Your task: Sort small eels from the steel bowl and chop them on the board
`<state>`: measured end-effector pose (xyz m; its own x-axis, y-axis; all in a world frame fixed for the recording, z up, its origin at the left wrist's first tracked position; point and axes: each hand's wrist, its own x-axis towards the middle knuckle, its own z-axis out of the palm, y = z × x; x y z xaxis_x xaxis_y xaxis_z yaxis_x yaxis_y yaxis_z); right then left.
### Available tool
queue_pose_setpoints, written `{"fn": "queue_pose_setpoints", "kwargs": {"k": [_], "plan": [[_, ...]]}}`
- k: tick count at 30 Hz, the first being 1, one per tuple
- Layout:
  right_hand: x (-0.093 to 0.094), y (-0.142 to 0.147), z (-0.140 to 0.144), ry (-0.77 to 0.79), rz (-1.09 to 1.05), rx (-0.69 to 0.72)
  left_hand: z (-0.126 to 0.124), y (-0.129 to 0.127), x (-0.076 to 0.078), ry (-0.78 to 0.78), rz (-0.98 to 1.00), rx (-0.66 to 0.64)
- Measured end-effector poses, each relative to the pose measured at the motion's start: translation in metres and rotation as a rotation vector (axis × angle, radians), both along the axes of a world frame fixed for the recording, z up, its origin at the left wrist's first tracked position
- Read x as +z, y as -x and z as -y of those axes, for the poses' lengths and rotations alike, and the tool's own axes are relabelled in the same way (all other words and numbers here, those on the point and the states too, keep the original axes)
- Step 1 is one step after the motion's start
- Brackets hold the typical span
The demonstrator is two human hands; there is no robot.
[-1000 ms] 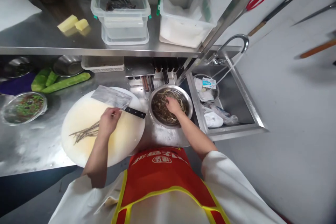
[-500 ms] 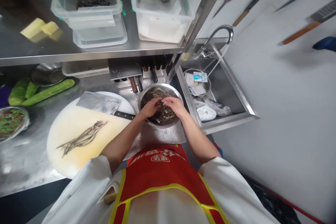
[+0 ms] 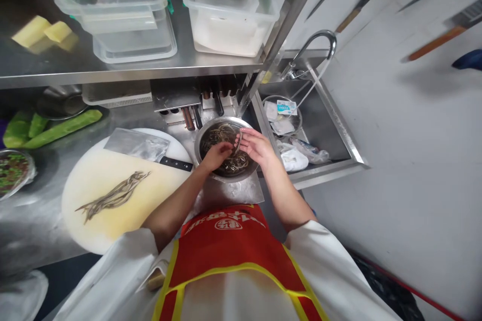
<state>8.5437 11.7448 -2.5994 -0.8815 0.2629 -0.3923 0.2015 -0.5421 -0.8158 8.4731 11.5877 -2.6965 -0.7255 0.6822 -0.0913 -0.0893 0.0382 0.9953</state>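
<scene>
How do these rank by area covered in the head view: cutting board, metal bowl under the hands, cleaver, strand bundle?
Largest to smallest:
1. cutting board
2. metal bowl
3. cleaver and strand bundle: too alike to rank

Around the steel bowl (image 3: 230, 179), knife handles (image 3: 187, 118) crowd eleven o'clock, the shelf post (image 3: 287, 22) blocks one, and a cleaver handle (image 3: 176, 163) noses in near eight. Left hand (image 3: 216, 155) and right hand (image 3: 259, 145) crowd the mouth, forearms (image 3: 284, 190) barring seven and four; at six, I see room over the counter (image 3: 231, 193).
</scene>
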Motion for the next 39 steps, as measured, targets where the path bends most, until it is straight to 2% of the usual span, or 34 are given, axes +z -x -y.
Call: {"fn": "queue_pose_setpoints", "kwargs": {"k": [3,6,8,10,14,15,17,19,22,25,27,29,33,36,39], "plan": [[0.002,0.006,0.004,0.028,-0.042,-0.048,-0.001,-0.005,0.004,-0.056,0.056,-0.115],[0.001,0.012,0.005,0.02,-0.085,-0.095,0.0,-0.009,0.008,-0.059,0.168,-0.137],[-0.001,0.014,0.005,-0.046,-0.064,-0.047,0.002,-0.012,0.013,-0.067,0.299,-0.15],[-0.003,0.014,0.004,-0.264,0.012,0.017,0.005,-0.015,0.018,-0.092,0.446,-0.14],[-0.008,0.003,0.011,-1.02,0.135,0.11,0.008,-0.022,0.022,-0.174,0.697,0.005],[-0.01,-0.002,0.015,-1.135,0.137,0.162,0.008,-0.023,0.021,-0.178,0.719,0.056],[-0.014,-0.012,0.025,-1.219,0.134,0.279,0.006,-0.025,0.017,-0.167,0.704,0.139],[-0.019,-0.021,0.034,-1.237,0.137,0.327,0.004,-0.027,0.012,-0.161,0.67,0.176],[-0.025,-0.028,0.04,-1.254,0.14,0.285,0.003,-0.028,0.008,-0.173,0.674,0.195],[-0.021,-0.029,0.037,-1.22,0.118,0.234,0.007,-0.027,0.008,-0.087,0.583,0.232],[-0.009,-0.028,0.034,-1.225,0.074,0.219,0.013,-0.025,0.01,-0.017,0.461,0.291],[0.009,-0.025,0.034,-1.263,-0.003,0.239,0.02,-0.025,0.015,-0.043,0.278,0.293],[0.054,-0.014,0.052,-1.271,-0.18,0.371,0.037,-0.029,0.033,-0.206,-0.088,0.049],[0.082,-0.001,0.079,-1.121,-0.275,0.458,0.062,-0.032,0.045,-0.248,-0.066,-0.021],[0.091,0.017,0.112,-0.926,-0.317,0.508,0.112,-0.032,0.049,-0.211,-0.006,0.08]]}}
